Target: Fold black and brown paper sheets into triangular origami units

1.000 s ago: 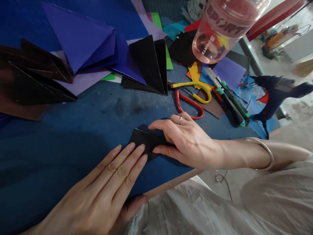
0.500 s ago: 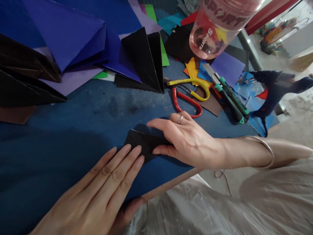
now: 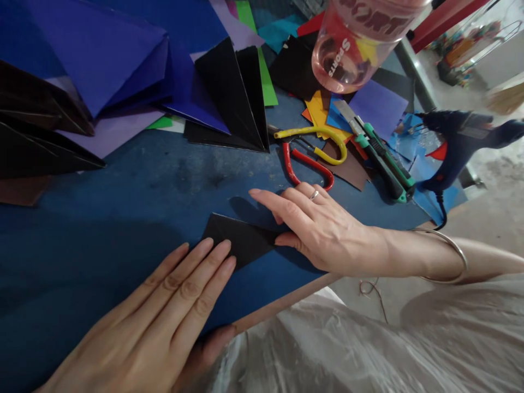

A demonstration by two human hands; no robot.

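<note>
A small piece of black folded paper [image 3: 245,240] lies flat near the front edge of the blue table [image 3: 164,191]. The extended fingers of my left hand [image 3: 164,311] rest flat on its left side. At its narrow right end is my right hand [image 3: 323,232], thumb tip touching the paper there. The index finger of that hand points left above the table, and the other fingers are curled; what lies under them is hidden.
Scissors [image 3: 311,153], a green utility knife [image 3: 385,158] and a dark blue glue gun [image 3: 450,142] lie beyond my right hand. Behind them stands a pink bottle [image 3: 347,49]. Folded black [image 3: 233,98] and blue paper [image 3: 110,60] fill the back left.
My right hand has slid slightly right along the black paper, showing more of its narrow end. The left hand stays pressed on it. The whole view has shifted a little.
</note>
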